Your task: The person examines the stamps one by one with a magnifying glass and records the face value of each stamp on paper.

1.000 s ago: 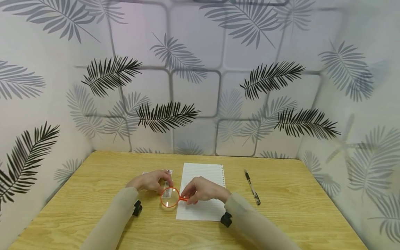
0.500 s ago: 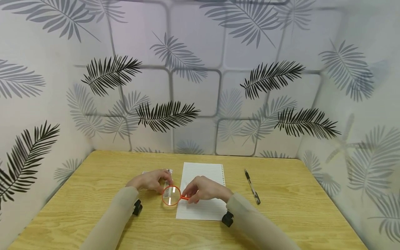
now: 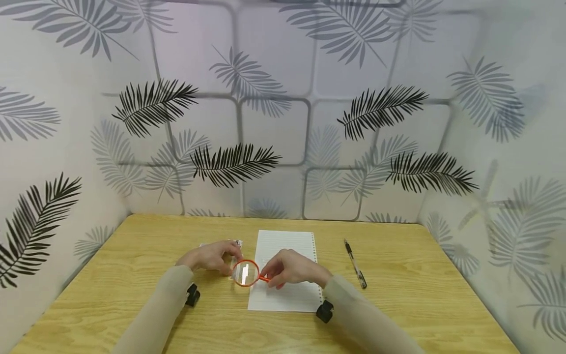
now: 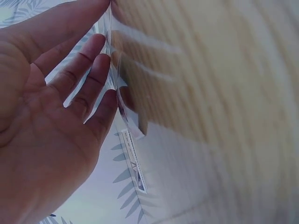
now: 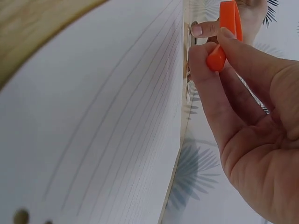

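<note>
My right hand (image 3: pixel 293 268) pinches the handle of an orange-rimmed magnifying glass (image 3: pixel 245 273) between thumb and fingers. In the right wrist view the rounded orange handle end (image 5: pixel 216 59) juts out past the fingertips. The lens is held above the table at the left edge of a lined sheet of paper (image 3: pixel 287 241), with bright glare across it. My left hand (image 3: pixel 211 256) rests its fingertips on a clear plastic piece (image 3: pixel 239 243) lying on the table. Seen from the left wrist, its fingers (image 4: pixel 96 70) are fairly straight and a small printed strip (image 4: pixel 134 161) shows beyond them.
A black-capped clear pen (image 3: pixel 355 264) lies to the right of the paper on the wooden table (image 3: pixel 420 285). Behind the table stands a leaf-patterned backdrop (image 3: pixel 283 123). Each wrist carries a small black camera.
My right hand has drawn the magnifying glass a little to the right and away from me, off the plastic piece towards the paper. The left hand stays in place.
</note>
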Action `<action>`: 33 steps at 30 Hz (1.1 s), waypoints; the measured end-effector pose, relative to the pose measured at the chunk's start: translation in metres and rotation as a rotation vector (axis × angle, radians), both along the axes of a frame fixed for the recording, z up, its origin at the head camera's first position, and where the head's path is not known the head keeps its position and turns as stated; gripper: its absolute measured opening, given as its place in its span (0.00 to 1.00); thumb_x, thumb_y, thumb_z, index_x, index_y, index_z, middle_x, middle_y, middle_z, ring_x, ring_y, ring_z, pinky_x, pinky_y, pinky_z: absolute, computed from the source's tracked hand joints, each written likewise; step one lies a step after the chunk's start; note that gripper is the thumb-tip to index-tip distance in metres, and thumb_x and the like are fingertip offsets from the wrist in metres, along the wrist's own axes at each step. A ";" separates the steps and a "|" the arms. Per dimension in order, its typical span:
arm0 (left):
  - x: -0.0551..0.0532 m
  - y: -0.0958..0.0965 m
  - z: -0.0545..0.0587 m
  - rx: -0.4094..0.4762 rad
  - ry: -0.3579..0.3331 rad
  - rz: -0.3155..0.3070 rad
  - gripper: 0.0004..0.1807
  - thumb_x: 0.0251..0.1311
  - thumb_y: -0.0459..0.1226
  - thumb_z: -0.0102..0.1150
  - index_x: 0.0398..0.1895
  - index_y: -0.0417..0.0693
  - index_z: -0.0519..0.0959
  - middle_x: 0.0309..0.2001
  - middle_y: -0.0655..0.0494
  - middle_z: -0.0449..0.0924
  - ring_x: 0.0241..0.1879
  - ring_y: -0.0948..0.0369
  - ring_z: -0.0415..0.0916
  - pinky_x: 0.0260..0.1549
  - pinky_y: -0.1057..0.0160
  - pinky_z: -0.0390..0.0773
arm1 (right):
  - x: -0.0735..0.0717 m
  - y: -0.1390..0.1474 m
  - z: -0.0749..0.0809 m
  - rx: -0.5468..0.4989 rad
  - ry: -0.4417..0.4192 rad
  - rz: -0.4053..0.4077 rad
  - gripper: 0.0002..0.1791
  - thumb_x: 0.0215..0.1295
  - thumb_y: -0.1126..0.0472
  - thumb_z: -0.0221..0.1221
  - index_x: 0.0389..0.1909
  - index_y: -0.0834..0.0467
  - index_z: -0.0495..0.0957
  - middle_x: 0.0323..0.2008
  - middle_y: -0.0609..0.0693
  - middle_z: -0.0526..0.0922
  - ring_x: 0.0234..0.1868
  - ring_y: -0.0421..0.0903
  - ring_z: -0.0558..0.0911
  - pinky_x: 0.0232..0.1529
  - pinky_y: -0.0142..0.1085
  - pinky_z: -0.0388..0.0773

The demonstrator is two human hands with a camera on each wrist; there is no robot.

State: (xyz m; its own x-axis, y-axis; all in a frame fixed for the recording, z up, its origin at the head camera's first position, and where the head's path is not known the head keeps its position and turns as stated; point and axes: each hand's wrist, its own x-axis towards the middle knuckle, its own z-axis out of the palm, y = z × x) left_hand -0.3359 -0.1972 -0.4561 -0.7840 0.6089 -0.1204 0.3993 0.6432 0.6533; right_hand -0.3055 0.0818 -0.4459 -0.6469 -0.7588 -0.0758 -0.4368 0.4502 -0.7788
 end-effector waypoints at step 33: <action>-0.004 0.010 0.000 0.156 0.140 0.094 0.10 0.60 0.31 0.64 0.45 0.39 0.83 0.43 0.47 0.84 0.43 0.56 0.78 0.45 0.57 0.78 | -0.010 0.089 -0.005 -0.019 0.002 -0.383 0.13 0.58 0.63 0.69 0.44 0.62 0.85 0.31 0.51 0.84 0.26 0.41 0.81 0.30 0.36 0.81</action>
State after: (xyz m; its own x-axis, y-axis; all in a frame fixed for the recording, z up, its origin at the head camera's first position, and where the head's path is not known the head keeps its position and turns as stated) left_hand -0.3403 -0.1872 -0.4560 -0.8404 0.5355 0.0837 0.4365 0.5771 0.6902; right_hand -0.3155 0.1710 -0.4511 -0.8842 -0.4630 -0.0625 -0.2411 0.5668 -0.7878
